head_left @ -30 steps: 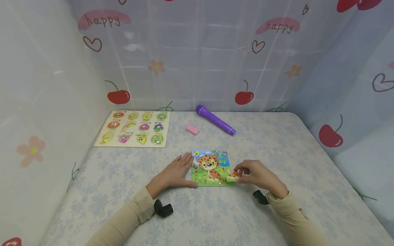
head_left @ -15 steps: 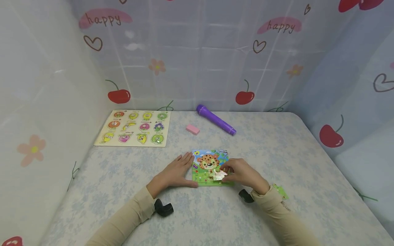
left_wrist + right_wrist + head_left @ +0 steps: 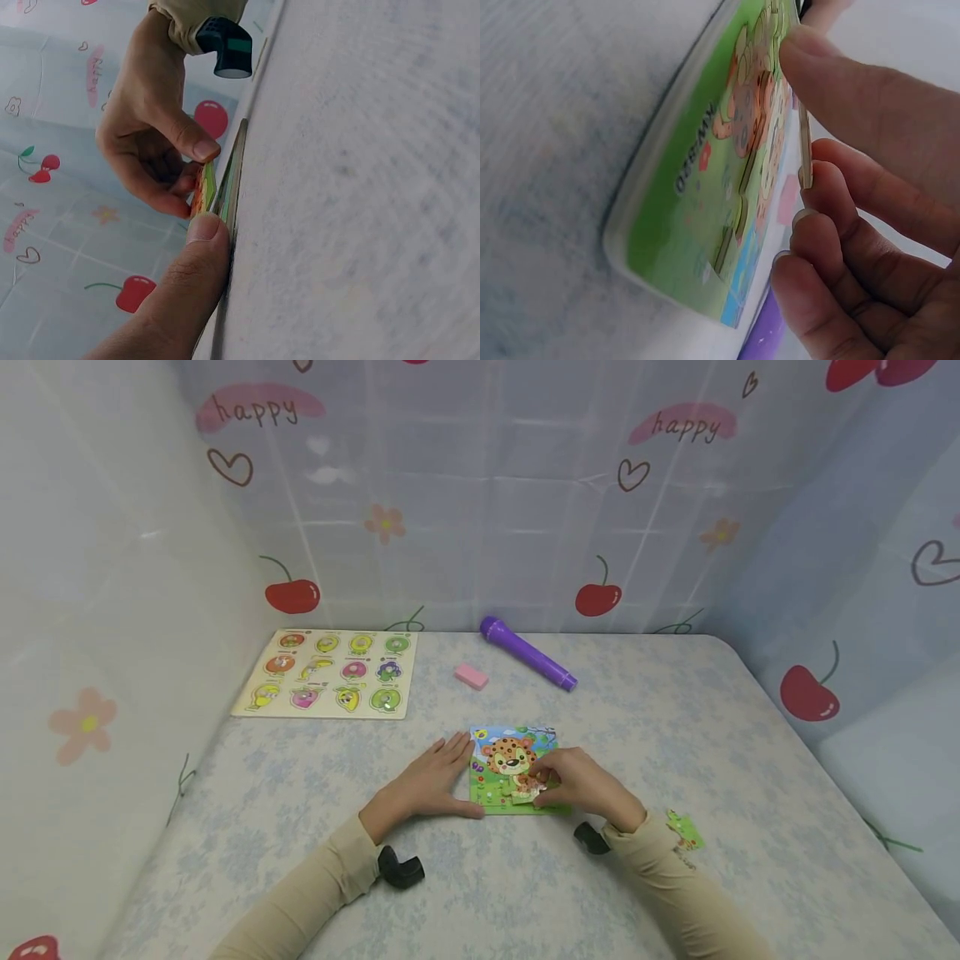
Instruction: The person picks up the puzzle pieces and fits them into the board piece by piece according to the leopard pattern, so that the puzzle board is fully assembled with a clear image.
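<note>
A leopard-picture jigsaw puzzle board (image 3: 480,789) lies at mid-table. My left hand (image 3: 423,783) rests flat along its left side, with the thumb at the near left corner. My right hand (image 3: 588,785) pinches a spotted, green-edged puzzle piece (image 3: 523,791) between thumb and fingers, over the board's lower middle. In the left wrist view, the piece (image 3: 208,184) stands tilted close above the board, near my left thumb (image 3: 196,262). The right wrist view shows the piece (image 3: 805,146) edge-on, and the board's uncovered green base (image 3: 660,247) with printed outlines on its right side.
One loose green puzzle piece (image 3: 684,829) lies beside my right sleeve. Behind the board are a pink block (image 3: 471,677) and a purple toy microphone (image 3: 528,654). A fruit puzzle board (image 3: 326,674) sits at the back left, and printed curtains surround the table.
My right hand has carried the piece leftward from the board's right edge to over its lower middle, tilting it on the way. The loose green piece has come into sight. My left hand stays put.
</note>
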A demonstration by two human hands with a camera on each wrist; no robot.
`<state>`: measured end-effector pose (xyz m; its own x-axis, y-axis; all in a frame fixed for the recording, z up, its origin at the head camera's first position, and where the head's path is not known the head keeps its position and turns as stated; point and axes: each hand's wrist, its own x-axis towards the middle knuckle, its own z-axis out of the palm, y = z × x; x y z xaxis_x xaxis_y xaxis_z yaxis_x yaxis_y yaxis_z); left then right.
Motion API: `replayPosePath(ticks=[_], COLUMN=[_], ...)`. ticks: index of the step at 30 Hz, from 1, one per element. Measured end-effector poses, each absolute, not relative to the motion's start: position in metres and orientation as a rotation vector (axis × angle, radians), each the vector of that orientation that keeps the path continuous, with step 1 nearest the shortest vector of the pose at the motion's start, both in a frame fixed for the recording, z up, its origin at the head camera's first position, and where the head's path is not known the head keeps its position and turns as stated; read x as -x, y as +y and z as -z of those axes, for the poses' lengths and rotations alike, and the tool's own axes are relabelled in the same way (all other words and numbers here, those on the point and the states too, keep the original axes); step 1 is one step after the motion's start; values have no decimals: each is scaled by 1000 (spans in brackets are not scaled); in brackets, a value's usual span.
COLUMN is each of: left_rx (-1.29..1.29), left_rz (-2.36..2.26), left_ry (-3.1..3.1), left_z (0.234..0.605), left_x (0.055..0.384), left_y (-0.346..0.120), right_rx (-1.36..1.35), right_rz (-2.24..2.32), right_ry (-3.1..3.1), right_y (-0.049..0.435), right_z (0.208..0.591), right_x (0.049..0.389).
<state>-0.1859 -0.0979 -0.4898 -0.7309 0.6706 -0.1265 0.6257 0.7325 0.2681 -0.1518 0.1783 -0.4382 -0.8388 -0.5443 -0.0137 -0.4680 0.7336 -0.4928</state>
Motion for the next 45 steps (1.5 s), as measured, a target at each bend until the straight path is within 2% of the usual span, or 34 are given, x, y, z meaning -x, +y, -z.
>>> replayPosePath(ticks=[31, 45], left_rx=[-1028, -1036], left_rz=[-303, -297], left_ry=[2734, 2735], left_z=[491, 491], left_x=[186, 185], left_y=[-97, -97], right_rx=[667, 714], right_rz=[752, 774], right_ry=[2727, 2752], right_y=[172, 173], right_z=[446, 443], right_x=[155, 152])
